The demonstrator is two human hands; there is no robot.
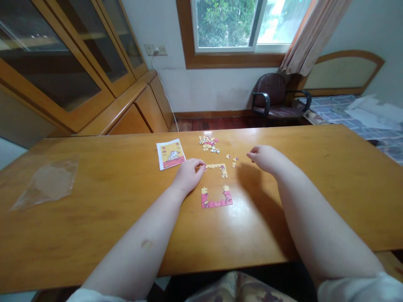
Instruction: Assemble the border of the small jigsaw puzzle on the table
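My left hand (190,173) rests on the table with thumb and fingers closed at the left end of the upper puzzle strip (215,166), on a puzzle piece there that is partly hidden. That strip is yellow and bends down at its right end. Below it, apart, lies a U-shaped joined section (217,204), mostly pink with yellow tips. My right hand (261,157) hovers right of some loose puzzle pieces (234,165), its fingers pinched together; what is between them, if anything, is too small to make out.
A pile of loose puzzle pieces (208,144) lies toward the far edge. Left of it is a picture card (171,154). A clear plastic bag (48,180) lies on the left of the wooden table (126,235). Beyond stand a chair (273,94) and a cabinet (126,113).
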